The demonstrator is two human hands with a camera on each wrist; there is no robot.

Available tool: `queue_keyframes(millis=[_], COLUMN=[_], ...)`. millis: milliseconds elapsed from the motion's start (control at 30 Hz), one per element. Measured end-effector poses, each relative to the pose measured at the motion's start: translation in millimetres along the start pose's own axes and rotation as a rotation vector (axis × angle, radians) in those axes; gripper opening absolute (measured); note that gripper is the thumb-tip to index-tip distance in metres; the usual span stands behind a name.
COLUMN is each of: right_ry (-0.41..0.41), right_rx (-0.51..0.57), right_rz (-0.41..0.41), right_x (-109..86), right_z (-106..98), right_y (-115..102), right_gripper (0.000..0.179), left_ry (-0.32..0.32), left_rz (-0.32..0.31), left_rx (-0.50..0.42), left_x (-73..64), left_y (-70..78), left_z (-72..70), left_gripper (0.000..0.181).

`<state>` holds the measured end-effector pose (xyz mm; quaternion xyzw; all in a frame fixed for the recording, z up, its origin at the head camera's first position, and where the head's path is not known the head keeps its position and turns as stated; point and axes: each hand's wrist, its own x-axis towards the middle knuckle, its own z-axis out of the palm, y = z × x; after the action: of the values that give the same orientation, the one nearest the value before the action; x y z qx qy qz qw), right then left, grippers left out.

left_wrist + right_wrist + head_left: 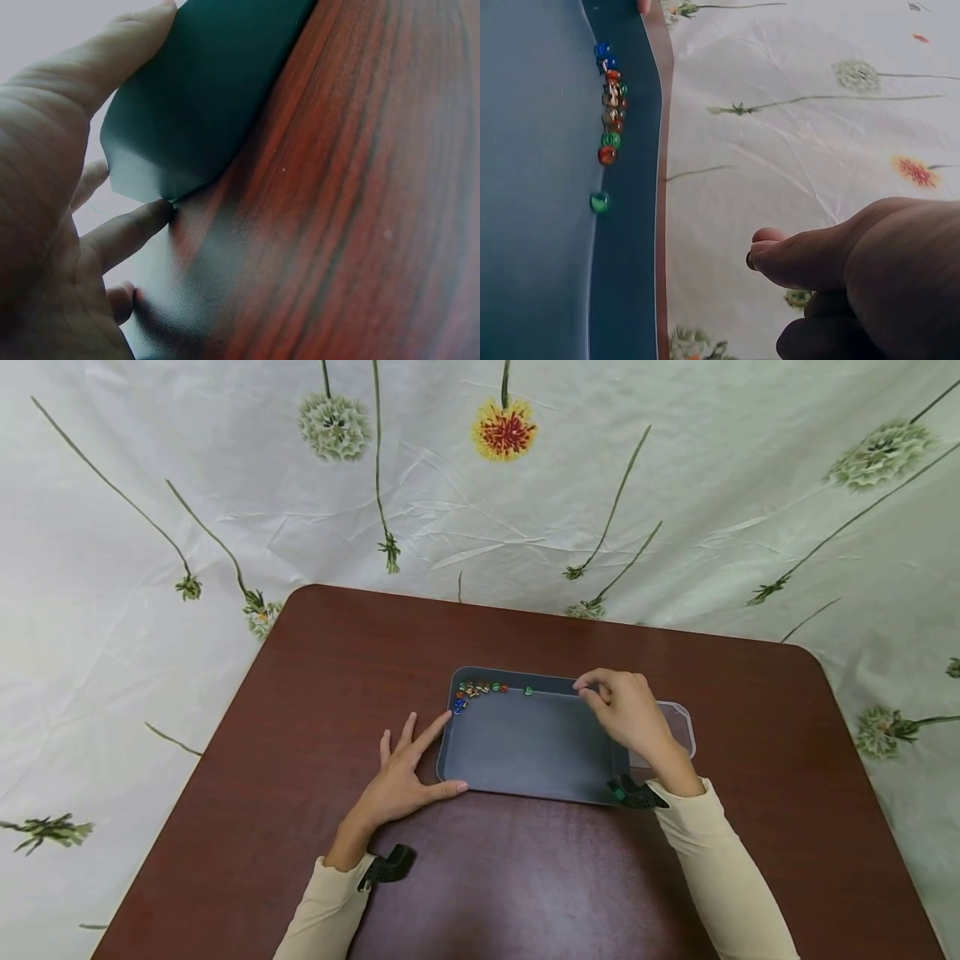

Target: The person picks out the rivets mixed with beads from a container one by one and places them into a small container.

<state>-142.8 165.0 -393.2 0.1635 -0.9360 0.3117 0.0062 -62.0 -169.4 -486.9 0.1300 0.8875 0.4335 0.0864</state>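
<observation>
A shallow grey-blue tray (pixel 536 743) lies on the table. Several small, glossy glass beads (pixel 474 690) in blue, red, amber and green are clustered in its far left corner; a single green bead (pixel 599 202) sits apart along the far edge. My left hand (pixel 397 787) has its fingers spread, index finger touching the left rim and thumb at the near left corner. Above the far right part of the tray is my right hand (pixel 626 710). Its thumb and forefinger pinch a small dark bead (pixel 750 260), mostly hidden. Its other fingers are curled.
A clear plastic container (pixel 681 727) stands just right of the tray, partly covered by the right forearm. The dark red wooden table (pixel 360 635) extends around both. A white cloth (pixel 450 485) printed with flowers hangs behind it.
</observation>
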Motion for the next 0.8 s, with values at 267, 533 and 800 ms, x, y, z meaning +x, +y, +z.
queue_keyframes(millis=[267, 533, 800], right_ry=[0.036, 0.026, 0.053], right_rx=[0.004, -0.036, -0.033], right_rz=[-0.009, 0.013, 0.042], right_x=[-13.0, -24.3, -35.1], right_z=[-7, -17, -27], right_y=[15, 23, 35], right_gripper=[0.014, 0.013, 0.012], left_ry=[0.006, -0.001, -0.002], left_rz=[0.004, -0.007, -0.019], left_rx=[0.003, 0.003, 0.012], left_x=[0.1, 0.4, 1.3], left_y=[-0.3, -0.4, -2.1], left_z=[0.1, 1.6, 1.9], left_gripper=[0.101, 0.101, 0.101])
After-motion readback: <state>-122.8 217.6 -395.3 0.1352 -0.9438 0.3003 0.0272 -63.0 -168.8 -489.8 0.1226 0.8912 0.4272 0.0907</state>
